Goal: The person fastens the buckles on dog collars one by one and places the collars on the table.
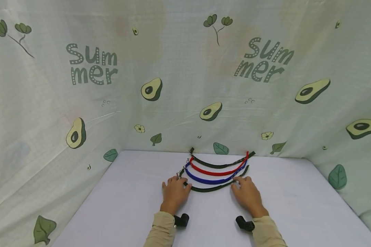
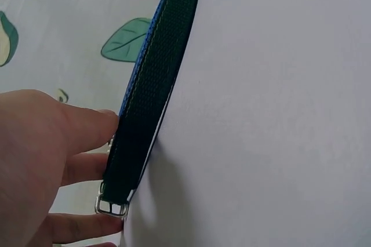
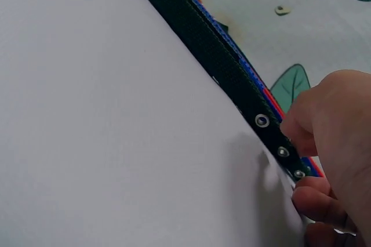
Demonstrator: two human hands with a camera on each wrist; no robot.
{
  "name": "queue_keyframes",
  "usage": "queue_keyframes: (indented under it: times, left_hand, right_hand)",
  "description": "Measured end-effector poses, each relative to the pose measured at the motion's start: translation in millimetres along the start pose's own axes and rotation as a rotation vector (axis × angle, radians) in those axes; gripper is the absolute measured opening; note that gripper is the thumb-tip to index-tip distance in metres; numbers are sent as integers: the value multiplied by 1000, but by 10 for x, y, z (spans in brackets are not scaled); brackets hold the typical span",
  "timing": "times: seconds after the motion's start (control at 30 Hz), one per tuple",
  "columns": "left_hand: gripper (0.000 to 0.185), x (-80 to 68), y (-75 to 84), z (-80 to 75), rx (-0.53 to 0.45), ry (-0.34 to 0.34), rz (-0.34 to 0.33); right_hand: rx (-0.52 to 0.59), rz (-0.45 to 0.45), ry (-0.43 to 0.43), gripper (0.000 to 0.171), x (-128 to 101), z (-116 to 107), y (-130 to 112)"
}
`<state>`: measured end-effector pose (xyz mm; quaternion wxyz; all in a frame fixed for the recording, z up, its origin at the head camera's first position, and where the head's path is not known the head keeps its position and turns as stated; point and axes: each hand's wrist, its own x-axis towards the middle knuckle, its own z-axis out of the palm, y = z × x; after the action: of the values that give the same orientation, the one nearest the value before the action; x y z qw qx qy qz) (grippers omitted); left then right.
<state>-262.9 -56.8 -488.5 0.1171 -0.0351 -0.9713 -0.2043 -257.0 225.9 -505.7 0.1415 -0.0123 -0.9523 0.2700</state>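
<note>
At the front of a group of curved collars, a dark green collar [image 1: 205, 189] with a metal buckle [image 2: 111, 206] and eyelets [image 3: 262, 120] stands on its edge. My left hand [image 1: 175, 192] holds its buckle end, thumb and fingers about the strap. The right hand [image 1: 247, 195] pinches it close to the eyelet end. Behind it curve a blue collar [image 1: 208, 181], a red collar [image 1: 214, 174] and another dark green collar [image 1: 217, 166]. Their buckle ends lie to the left; the red and blue ends overlap at the right. My fingers hide parts of both ends of the front collar.
The collars stand on a white tabletop [image 1: 126, 206], near its back edge. A pale cloth [image 1: 179, 51] printed with avocados, leaves and lettering hangs behind and along the sides. A black device [image 1: 181, 220] sits at the left wrist, another black device [image 1: 245, 223] at the right.
</note>
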Motion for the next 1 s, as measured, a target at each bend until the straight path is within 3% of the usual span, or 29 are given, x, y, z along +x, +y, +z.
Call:
queue_keyframes:
  times: [0.2,0.5,1.0]
  left_hand:
    - [32,10,-44,3,-14,45,20]
    - [31,-25,17,9,20,51,9]
    - [32,-37,41,39,-21,98,0]
  right_hand:
    - [21,34,53,24,-11,-7,22]
    - [46,55,3,31,-39,-48,-25]
    - [64,44,117,24,-54,0,-8]
